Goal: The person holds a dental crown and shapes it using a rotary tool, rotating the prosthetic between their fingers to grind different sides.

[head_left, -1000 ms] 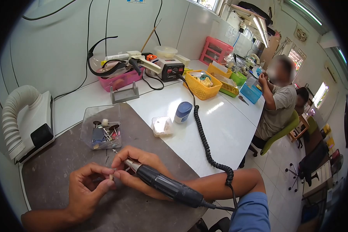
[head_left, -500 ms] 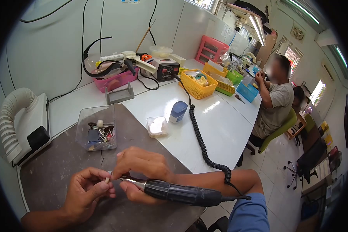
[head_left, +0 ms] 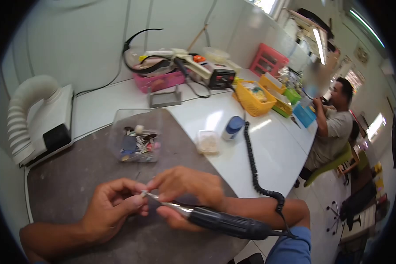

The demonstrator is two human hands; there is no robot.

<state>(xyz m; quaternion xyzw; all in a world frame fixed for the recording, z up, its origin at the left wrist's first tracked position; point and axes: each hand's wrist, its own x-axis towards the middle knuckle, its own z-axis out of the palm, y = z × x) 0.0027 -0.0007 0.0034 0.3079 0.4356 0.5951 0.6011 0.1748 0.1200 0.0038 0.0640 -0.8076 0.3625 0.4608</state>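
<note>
My right hand (head_left: 192, 187) is closed around a black-and-silver rotary handpiece (head_left: 229, 221), whose metal tip points left toward my other hand. My left hand (head_left: 114, 207) pinches a small pale piece (head_left: 143, 193) between thumb and fingers, right at the handpiece tip. The fingers hide most of that piece, so its kind cannot be made out. The right fingertips also come close to it. Just beyond the hands, a clear plastic box (head_left: 114, 136) holds several burs and polishing bits (head_left: 141, 143). A coiled black cord (head_left: 252, 165) runs from the handpiece across the table.
A white unit with a ribbed hose (head_left: 26, 105) stands at left. Behind are a pink basket (head_left: 163, 82), a grey stand (head_left: 165, 99) and a control box (head_left: 221, 78). A blue-capped bottle (head_left: 232, 128), small clear container (head_left: 207, 143) and yellow basket (head_left: 259, 105) sit right. A person (head_left: 332, 127) sits beyond.
The view has shifted, so everything appears further right. The handpiece tip and the pale piece now meet more closely between my hands, and the right fingers have moved slightly.
</note>
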